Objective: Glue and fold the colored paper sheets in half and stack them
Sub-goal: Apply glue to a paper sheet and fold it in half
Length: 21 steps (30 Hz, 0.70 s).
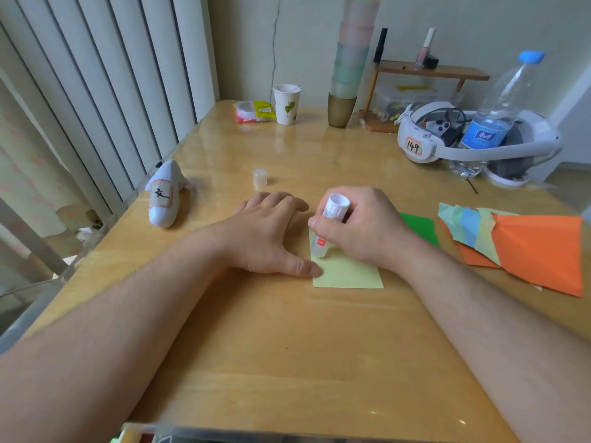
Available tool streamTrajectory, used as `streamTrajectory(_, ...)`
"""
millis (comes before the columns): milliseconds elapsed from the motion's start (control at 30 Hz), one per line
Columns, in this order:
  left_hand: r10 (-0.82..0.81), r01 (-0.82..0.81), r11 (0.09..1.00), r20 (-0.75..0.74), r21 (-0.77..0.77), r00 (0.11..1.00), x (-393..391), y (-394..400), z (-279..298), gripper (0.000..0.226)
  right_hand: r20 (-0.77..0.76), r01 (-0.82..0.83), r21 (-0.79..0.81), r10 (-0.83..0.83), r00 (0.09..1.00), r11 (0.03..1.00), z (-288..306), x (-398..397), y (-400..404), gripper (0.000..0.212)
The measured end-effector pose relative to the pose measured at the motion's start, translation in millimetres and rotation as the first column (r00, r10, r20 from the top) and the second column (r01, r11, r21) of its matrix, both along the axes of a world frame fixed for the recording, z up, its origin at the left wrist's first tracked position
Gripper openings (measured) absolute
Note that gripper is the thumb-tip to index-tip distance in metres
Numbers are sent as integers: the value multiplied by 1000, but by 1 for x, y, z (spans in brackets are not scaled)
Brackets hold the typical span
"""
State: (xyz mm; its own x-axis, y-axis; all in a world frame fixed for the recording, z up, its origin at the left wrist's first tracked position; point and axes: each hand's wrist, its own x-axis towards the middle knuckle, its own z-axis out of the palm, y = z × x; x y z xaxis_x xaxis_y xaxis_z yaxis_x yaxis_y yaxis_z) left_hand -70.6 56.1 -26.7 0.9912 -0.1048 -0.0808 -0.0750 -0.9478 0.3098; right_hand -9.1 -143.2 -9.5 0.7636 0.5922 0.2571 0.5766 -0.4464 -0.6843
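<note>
At table centre: right hand [361, 225] grips glue stick [329, 225] on yellow sheet [348, 273] | left hand [271, 231] flat, pinning it | folded stack [524, 247] right (several done); green sheet [419, 227] waits.

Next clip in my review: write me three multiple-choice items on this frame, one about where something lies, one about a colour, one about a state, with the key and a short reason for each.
1. Where is the glue cap?
A. On the table beyond the left hand
B. On the orange sheet
C. On the glue stick

2. What colour is the sheet being glued?
A. Orange
B. Pale yellow
C. Blue

3. What is the right hand doing?
A. Resting flat on the table
B. Lifting the water bottle
C. Gripping the glue stick, tip down on the paper

Key:
1 A: the cap stands alone on the table past the left hand.
2 B: the pale yellow sheet lies under both hands.
3 C: the right hand is curled round the glue stick, whose tip meets the sheet.
</note>
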Motion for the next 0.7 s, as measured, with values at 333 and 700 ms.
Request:
streamTrajectory(333, 4, -4, 1000, -4, -13, 1000, 1, -2, 0, 121, 15, 12, -51, -12, 1000, 999, -4, 5, 10, 26)
streamTrajectory(700, 13, -13, 1000, 5, -25, 1000, 0, -4, 3, 112, 42, 120, -43, -118, 992, 992, -7, 19, 18, 31)
